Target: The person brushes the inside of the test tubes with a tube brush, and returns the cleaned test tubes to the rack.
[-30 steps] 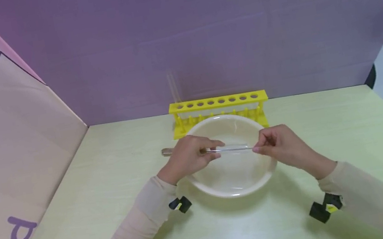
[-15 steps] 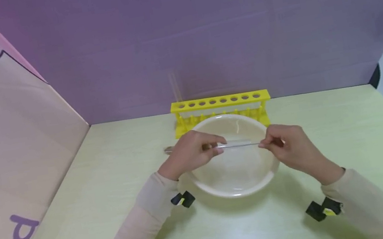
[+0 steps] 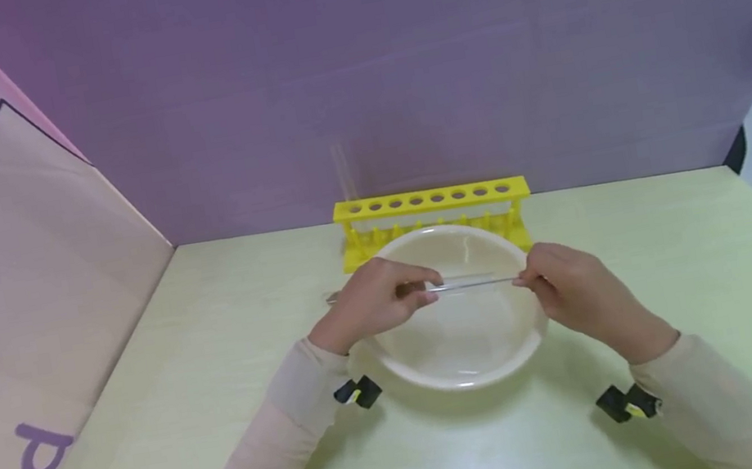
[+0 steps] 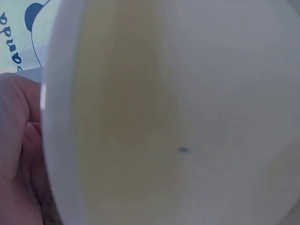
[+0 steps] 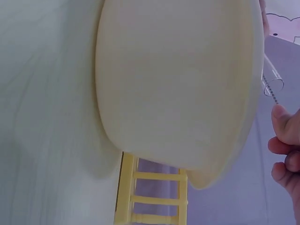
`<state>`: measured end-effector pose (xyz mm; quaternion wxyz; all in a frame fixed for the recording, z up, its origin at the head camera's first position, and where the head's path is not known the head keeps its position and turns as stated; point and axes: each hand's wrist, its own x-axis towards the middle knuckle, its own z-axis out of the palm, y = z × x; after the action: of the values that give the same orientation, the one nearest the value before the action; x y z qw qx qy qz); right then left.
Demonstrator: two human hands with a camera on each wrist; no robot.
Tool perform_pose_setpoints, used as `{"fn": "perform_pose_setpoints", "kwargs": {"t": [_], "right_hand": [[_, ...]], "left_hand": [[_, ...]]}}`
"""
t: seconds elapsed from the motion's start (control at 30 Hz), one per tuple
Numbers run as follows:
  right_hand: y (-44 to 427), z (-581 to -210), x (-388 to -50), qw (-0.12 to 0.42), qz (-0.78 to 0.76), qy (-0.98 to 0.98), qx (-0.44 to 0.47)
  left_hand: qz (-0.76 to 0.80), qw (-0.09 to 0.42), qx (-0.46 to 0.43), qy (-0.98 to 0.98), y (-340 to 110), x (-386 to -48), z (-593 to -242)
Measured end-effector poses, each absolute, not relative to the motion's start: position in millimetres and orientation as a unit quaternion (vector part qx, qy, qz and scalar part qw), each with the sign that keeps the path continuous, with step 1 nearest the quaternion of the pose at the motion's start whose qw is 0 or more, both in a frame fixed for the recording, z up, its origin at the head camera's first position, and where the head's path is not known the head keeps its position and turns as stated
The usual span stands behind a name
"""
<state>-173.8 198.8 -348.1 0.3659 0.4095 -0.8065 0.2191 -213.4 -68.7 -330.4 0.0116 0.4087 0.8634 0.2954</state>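
Observation:
In the head view my left hand (image 3: pixel 372 301) holds a clear glass test tube (image 3: pixel 469 279) level above the cream basin (image 3: pixel 466 382). My right hand (image 3: pixel 576 296) pinches the thin wire handle of a test tube brush (image 3: pixel 503 279) at the tube's right end. The right wrist view shows the twisted wire (image 5: pixel 270 88) coming out of the tube's open mouth (image 5: pixel 280 84), with the thumb on it. Dark bristles (image 4: pixel 50 211) show beside the left palm in the left wrist view. Most of the brush is hidden by the left hand.
Behind the basin stands a yellow test tube rack (image 3: pixel 430 199) with a row of holes. Another clear tube (image 3: pixel 344 173) stands upright in its left end. A purple backdrop (image 3: pixel 393 66) rises at the table's back edge.
My right hand has shifted a little to the right with the brush's wire, and more wire shows outside the tube's mouth. The left hand keeps its grip on the tube.

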Motion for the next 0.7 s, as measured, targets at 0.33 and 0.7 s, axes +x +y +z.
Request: {"fn": "perform_pose_setpoints", "kwargs": {"t": [0.33, 0.7], "right_hand": [[203.9, -347.7, -174.0, 0.393, 0.131, -0.812, 0.411], [206.3, -346.3, -174.4, 0.374, 0.137, -0.816, 0.42]], "left_hand": [[0.305, 0.028, 0.409, 0.86, -70.9, -210.8, -327.9], [0.314, 0.056, 0.391, 0.864, -71.0, -212.0, -327.5]]}}
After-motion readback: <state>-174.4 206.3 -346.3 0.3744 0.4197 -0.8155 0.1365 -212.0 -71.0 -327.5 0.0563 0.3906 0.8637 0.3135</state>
